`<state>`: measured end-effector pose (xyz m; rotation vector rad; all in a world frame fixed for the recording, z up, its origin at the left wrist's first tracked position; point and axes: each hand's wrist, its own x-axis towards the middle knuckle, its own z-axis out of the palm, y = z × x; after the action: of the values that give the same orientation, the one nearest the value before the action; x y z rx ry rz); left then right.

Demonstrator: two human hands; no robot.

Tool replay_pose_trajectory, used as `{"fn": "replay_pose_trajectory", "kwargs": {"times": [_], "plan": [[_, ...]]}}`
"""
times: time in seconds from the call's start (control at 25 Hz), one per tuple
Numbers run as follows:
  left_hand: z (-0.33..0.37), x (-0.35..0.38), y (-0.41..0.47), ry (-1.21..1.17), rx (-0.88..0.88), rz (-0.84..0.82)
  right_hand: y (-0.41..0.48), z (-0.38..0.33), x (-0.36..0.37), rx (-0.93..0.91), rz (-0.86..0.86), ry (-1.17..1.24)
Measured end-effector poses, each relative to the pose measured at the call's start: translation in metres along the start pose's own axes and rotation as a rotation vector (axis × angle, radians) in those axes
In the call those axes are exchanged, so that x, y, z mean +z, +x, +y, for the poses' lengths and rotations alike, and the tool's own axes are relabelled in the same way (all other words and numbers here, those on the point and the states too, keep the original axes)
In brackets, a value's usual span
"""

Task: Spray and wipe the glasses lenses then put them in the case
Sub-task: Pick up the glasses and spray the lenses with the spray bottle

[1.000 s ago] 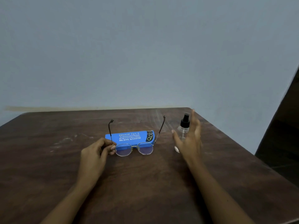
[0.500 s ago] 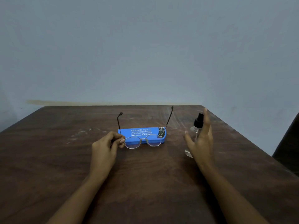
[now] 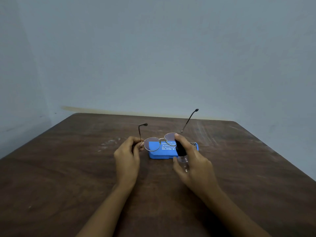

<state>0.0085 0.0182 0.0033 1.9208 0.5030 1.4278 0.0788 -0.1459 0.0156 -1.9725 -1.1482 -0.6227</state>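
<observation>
Thin metal-framed glasses [image 3: 152, 143] with both temples open and pointing away from me hang above the table, tilted up to the right. My left hand [image 3: 127, 154] pinches them at the left hinge. My right hand [image 3: 193, 164] grips a small clear spray bottle [image 3: 183, 160] with a black top, held just in front of the right lens with the index finger on top. Behind and below the glasses, a closed blue case [image 3: 154, 153] with white print lies flat on the table.
The brown wooden table [image 3: 68, 177] has pale scuff marks toward the back. Its far edge meets a plain grey-blue wall [image 3: 153, 57]; its right edge runs diagonally at the right.
My right hand has taken hold of the spray bottle and brought it leftward up to the right lens. My left hand has lifted the glasses higher and tilted them.
</observation>
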Motion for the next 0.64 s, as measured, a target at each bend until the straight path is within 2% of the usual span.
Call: {"fn": "replay_pose_trajectory", "kwargs": {"times": [0.12,0.2,0.44,0.64], "plan": [[0.0,-0.004,0.004,0.042,0.016,0.046,0.019,-0.015,0.018,0.015,-0.198,0.071],[-0.002,-0.008,0.005,0.084,0.047,0.06,0.027,-0.021,0.028,0.02,-0.256,0.087],[-0.005,-0.006,0.005,0.136,0.118,0.038,0.022,-0.022,0.033,0.059,-0.252,0.131],[-0.005,-0.005,0.004,0.11,0.089,0.021,0.022,-0.022,0.027,0.096,-0.246,0.16]]}}
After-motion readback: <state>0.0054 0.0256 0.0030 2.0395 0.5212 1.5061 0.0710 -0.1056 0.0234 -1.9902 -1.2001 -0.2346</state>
